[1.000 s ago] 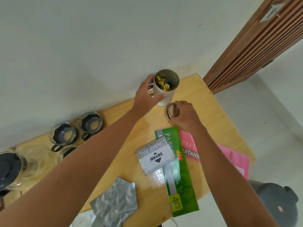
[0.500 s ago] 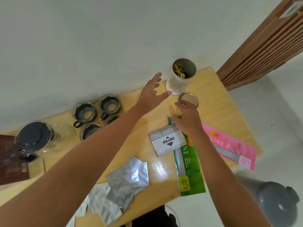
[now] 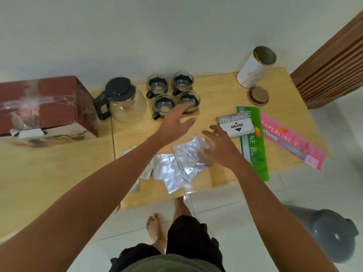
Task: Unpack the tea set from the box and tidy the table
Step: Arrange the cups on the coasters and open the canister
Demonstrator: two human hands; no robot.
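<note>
Both of my hands are over the table (image 3: 216, 99), empty, fingers spread. My left hand (image 3: 174, 122) hovers just in front of the nearest cups, palm down, holding nothing. My right hand (image 3: 220, 148) is above the right edge of the foil packets (image 3: 176, 163), fingers apart and blurred; I cannot tell whether the fingertips touch the foil.

Four cups (image 3: 172, 95) stand upright in a tight cluster at the back of the table, each glass with a dark holder and handle. Teapot (image 3: 121, 101): glass, dark lid on, dark handle toward the box, standing just left of the cups. Box (image 3: 45, 105): dark red, taped, lying on the adjoining surface to the left, close to the teapot's handle.

Tin (image 3: 255, 67): white, open, upright at the far right corner by the wall; something yellow shows inside its rim. Lid (image 3: 258, 95): lying flat on the table just in front of the tin, apart from it.

Stamp pad (image 3: 234, 124): grey carton resting partly on the green pad (image 3: 254, 142). Pink pad (image 3: 290, 140): beside the green one, its near end overhanging the table's right edge.

Foil packets lie overlapped in a loose heap near the front edge.
</note>
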